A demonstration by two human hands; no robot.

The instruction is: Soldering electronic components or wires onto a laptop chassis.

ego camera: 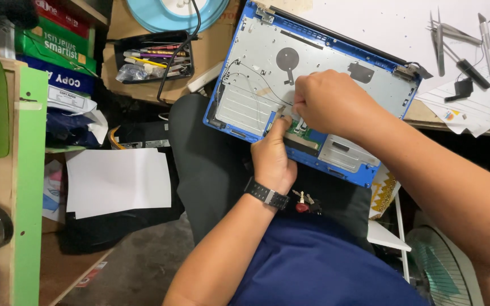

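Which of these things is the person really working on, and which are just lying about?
In use:
blue laptop shell
small green board
left hand
right hand

Lying about:
tweezers and hand tools
black tray of pens
white sheet
keys
fan

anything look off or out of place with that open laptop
The blue laptop shell sits tilted, half on the person's lap and half against the bench edge, not flat. Thin loose wires stray across its bare metal plate. Both hands, left hand and right hand, meet at the green board.
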